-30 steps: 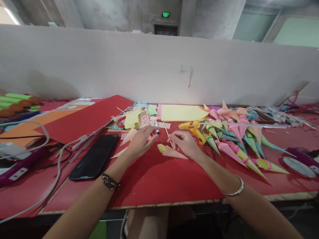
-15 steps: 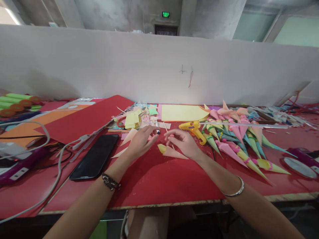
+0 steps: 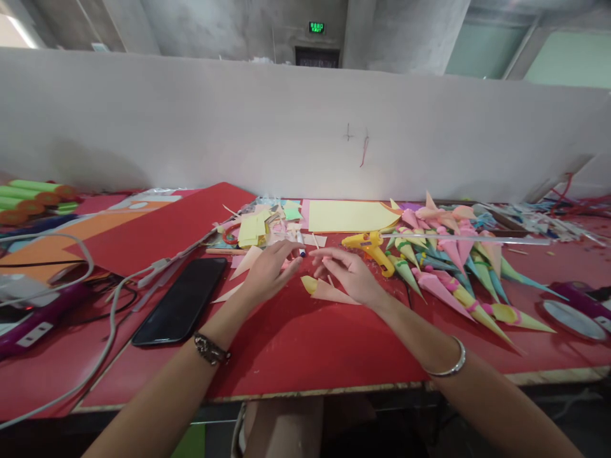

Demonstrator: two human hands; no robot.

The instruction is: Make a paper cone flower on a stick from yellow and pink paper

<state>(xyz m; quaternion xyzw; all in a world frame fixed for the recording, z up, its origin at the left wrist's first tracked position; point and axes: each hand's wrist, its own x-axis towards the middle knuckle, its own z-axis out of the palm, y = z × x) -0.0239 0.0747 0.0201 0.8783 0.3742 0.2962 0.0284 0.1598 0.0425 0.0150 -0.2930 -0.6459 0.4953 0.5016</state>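
Observation:
My left hand hovers over the red tabletop with its fingers stretched out, holding nothing that I can see. A white marker with a dark blue tip is just beyond its fingertips. My right hand faces it, index finger extended and thumb apart. Something small and pink shows by its fingertips; I cannot tell whether it touches them. A thin pale stick runs behind these fingers, partly hidden. Below the right hand lies a peach paper cone with a yellow piece at its wide end.
A yellow hot glue gun lies right of my hands, beside a pile of colourful paper cones. A black phone is on the left, near a white cable. Paper scraps and a pale yellow sheet lie farther back.
My right hand's index finger has straightened and reaches a little farther left. My left hand, the cone and the stick stay almost where they were.

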